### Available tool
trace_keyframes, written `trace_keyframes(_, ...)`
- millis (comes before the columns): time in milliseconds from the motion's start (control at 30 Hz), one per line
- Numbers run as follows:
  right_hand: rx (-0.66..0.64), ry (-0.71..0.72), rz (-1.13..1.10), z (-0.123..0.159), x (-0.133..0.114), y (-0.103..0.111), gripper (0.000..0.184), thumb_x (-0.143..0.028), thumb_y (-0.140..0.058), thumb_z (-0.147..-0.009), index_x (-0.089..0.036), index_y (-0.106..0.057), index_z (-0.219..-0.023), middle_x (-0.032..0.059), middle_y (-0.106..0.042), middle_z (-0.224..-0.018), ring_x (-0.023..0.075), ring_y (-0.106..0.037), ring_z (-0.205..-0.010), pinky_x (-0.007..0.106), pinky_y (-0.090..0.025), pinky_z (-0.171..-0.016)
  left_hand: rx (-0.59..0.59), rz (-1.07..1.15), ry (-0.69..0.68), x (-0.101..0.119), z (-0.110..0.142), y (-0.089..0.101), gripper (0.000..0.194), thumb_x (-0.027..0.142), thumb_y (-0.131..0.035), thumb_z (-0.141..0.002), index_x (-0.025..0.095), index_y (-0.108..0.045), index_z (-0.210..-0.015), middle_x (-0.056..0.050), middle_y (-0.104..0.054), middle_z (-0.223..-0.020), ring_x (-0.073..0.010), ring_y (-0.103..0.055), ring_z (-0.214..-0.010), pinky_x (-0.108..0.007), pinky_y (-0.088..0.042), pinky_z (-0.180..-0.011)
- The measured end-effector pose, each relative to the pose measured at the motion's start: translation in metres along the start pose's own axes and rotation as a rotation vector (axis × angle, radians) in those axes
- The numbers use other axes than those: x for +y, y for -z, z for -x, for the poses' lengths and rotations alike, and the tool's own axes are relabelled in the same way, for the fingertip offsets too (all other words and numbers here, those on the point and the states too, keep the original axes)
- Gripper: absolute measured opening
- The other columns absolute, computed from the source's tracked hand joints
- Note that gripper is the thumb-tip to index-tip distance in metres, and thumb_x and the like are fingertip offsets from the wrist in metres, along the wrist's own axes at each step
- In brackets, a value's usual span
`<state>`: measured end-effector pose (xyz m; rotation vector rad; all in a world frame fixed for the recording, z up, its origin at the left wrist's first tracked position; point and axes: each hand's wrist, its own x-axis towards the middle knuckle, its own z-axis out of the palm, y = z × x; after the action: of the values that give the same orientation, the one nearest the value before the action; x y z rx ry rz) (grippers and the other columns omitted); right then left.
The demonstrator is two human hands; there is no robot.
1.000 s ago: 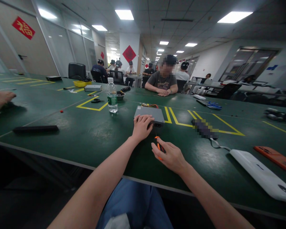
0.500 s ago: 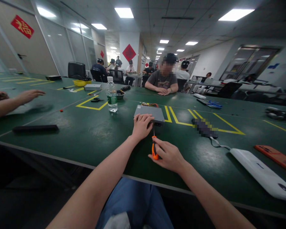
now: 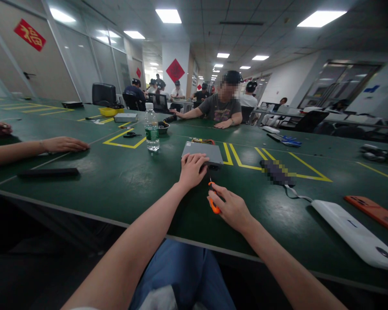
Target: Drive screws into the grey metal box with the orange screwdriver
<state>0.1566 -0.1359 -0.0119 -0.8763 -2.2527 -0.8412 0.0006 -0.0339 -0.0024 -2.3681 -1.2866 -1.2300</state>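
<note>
A grey metal power supply unit point(image 3: 210, 151) lies flat on the green table, its coloured wires point(image 3: 204, 141) at the far side and a dark socket on the near face. My left hand point(image 3: 193, 168) grips its near left part, fingers over the top and thumb down by the near face. In my right hand point(image 3: 228, 206) is a screwdriver point(image 3: 214, 206) with an orange and black handle, held closer to me than the unit. Its thin shaft points up toward the near face, and the tip looks apart from it.
A water bottle point(image 3: 152, 129) stands left of the unit, near a metal bowl point(image 3: 163, 127). A black bar point(image 3: 48, 172) lies on the left, by a co-worker's hand point(image 3: 66, 144). On the right are a cabled white power bank point(image 3: 355, 234) and an orange phone point(image 3: 375, 211). A person point(image 3: 224, 103) sits opposite.
My right hand has drawn the screwdriver back from the unit and tilted it. My left hand stays put. The person opposite has stretched an arm leftward; the co-worker's hand at left now rests on the table.
</note>
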Motion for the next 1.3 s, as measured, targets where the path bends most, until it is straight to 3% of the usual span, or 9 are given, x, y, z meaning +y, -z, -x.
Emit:
trace_keyframes(133, 0.097, -0.079, 0.070, 0.001, 0.002, 0.000, 0.005, -0.020, -0.055, -0.083, -0.016, -0.057, -0.082, 0.0092, -0.064, -0.087, 0.0153, -0.060, -0.072, 0.027, -0.046, -0.069, -0.008, 0.004, 0.003, 0.001, 0.000, 0.001, 0.024, 0.024, -0.049, -0.084, 0.030, -0.054, -0.107, 0.004, -0.057, -0.120, -0.0165, -0.045, -0.115, -0.039, -0.019, -0.106)
trace_keyframes(300, 0.098, -0.088, 0.092, -0.003, 0.001, 0.002, 0.013, -0.022, -0.057, -0.082, -0.018, -0.053, -0.071, 0.0016, -0.061, -0.069, 0.0119, -0.054, -0.059, 0.027, -0.040, -0.066, -0.009, 0.002, 0.009, 0.002, 0.000, 0.002, 0.024, 0.024, -0.049, -0.084, 0.030, -0.054, -0.107, 0.003, -0.057, -0.121, -0.0173, -0.046, -0.115, -0.039, -0.020, -0.105)
trace_keyframes(467, 0.076, -0.076, 0.065, -0.003, 0.003, 0.004, 0.010, -0.021, -0.056, -0.082, -0.018, -0.053, -0.074, 0.0024, -0.062, -0.073, 0.0118, -0.054, -0.062, 0.025, -0.039, -0.063, -0.004, 0.004, 0.007, 0.001, 0.000, 0.001, 0.024, 0.024, -0.049, -0.084, 0.030, -0.054, -0.107, 0.003, -0.057, -0.120, -0.0171, -0.045, -0.115, -0.039, -0.019, -0.105)
trace_keyframes(867, 0.194, -0.174, 0.060, 0.006, 0.011, 0.019, 0.009, -0.016, -0.057, -0.077, -0.020, -0.049, -0.074, -0.0001, -0.059, -0.065, 0.0127, -0.052, -0.057, 0.027, -0.040, -0.063, -0.004, 0.010, 0.000, 0.000, 0.000, 0.001, 0.024, 0.025, -0.048, -0.085, 0.030, -0.054, -0.108, 0.003, -0.058, -0.120, -0.0169, -0.045, -0.116, -0.039, -0.019, -0.106)
trace_keyframes(1300, 0.129, -0.158, 0.076, 0.005, 0.011, 0.019, 0.015, -0.017, -0.055, -0.078, -0.020, -0.047, -0.065, -0.0011, -0.055, -0.063, 0.0120, -0.047, -0.056, 0.026, -0.038, -0.062, -0.013, 0.005, 0.006, 0.002, 0.000, 0.003, 0.023, 0.025, -0.047, -0.085, 0.030, -0.054, -0.107, 0.003, -0.057, -0.120, -0.0167, -0.045, -0.115, -0.039, -0.019, -0.106)
